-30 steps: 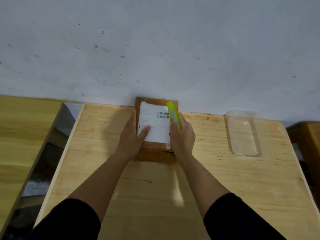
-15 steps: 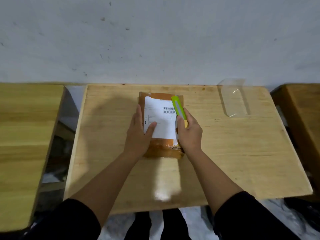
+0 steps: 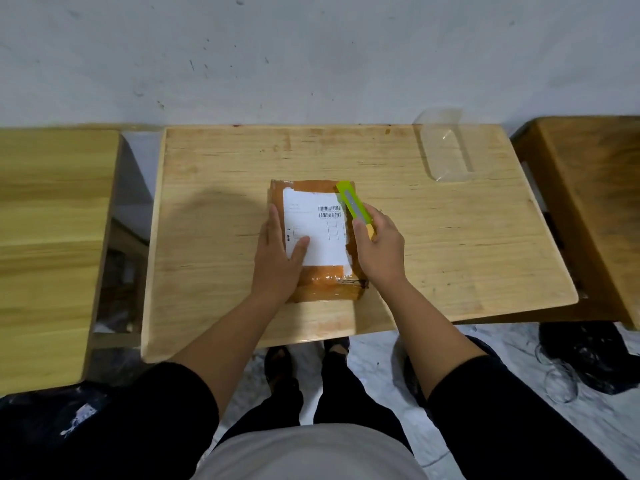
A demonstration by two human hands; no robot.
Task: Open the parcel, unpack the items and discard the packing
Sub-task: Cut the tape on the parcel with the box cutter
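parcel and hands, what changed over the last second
Mostly the head camera tilted down, so the table sits lower in view and the legs and floor appear. The right hand with the green utility knife looks drawn slightly nearer along the parcel's right edge. Unchanged: the left hand pressing the parcel, the knife grip, the clear plastic tray.

Parcel (image 3: 313, 278) wrapped in glossy brown tape, wrinkled at near end; matt white paper label (image 3: 317, 233) on top, torn along right edge. Knife (image 3: 353, 206) was smooth lime-green plastic with grey metal strip. Table (image 3: 450, 244) was pale bare wood, matt, visible grain, few stains. Clear shiny plastic tray (image 3: 446, 147) at far right. Wall (image 3: 311, 57) was matt, speckled
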